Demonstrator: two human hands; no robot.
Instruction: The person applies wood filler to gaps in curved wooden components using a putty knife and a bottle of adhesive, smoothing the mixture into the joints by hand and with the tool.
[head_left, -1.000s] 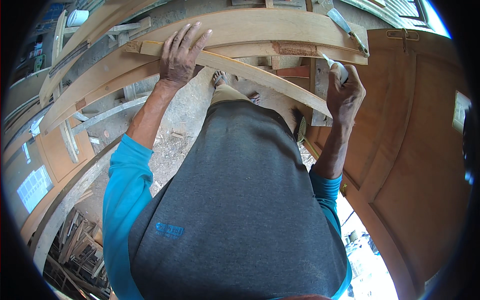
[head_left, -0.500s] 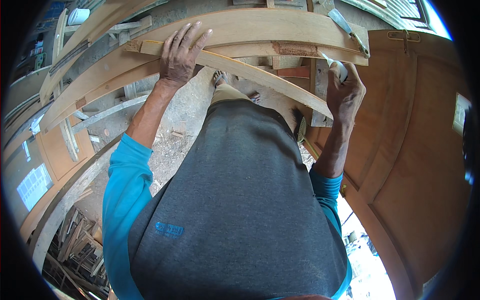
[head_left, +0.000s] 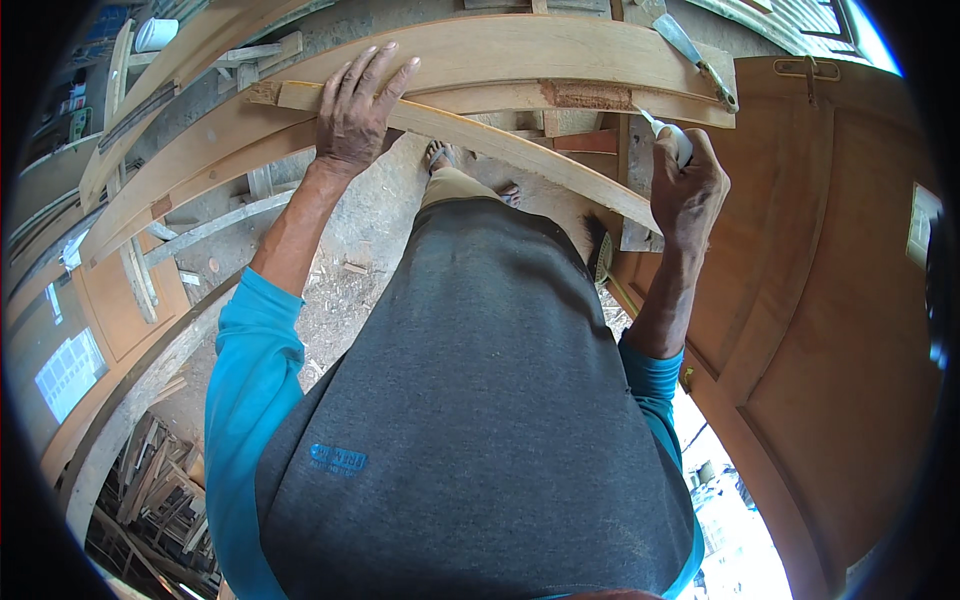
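My left hand [head_left: 355, 115] lies with fingers stretched over a narrow wooden strip [head_left: 520, 155] and the wide pale board [head_left: 500, 55] behind it. The strip slants down to the right towards my other wrist. My right hand [head_left: 690, 195] is closed around a small white squeeze bottle [head_left: 683, 147] with a thin pointed nozzle. Its tip is at the right end of a rough brown recess [head_left: 590, 96] cut in the board's near edge; whether it touches cannot be told. A flat-bladed scraper [head_left: 682, 42] lies on the board's right end.
A brown panelled door [head_left: 770, 230] leans along the right side. More long wooden pieces [head_left: 150, 100] lie at the far left, near a white bucket [head_left: 156, 34]. Scrap wood [head_left: 160, 490] is heaped at lower left. My sandalled feet stand under the board on a shaving-strewn floor [head_left: 345, 270].
My right hand and the bottle have shifted very slightly left. The strip has moved a little left too. My left hand stays on the wood almost unmoved.
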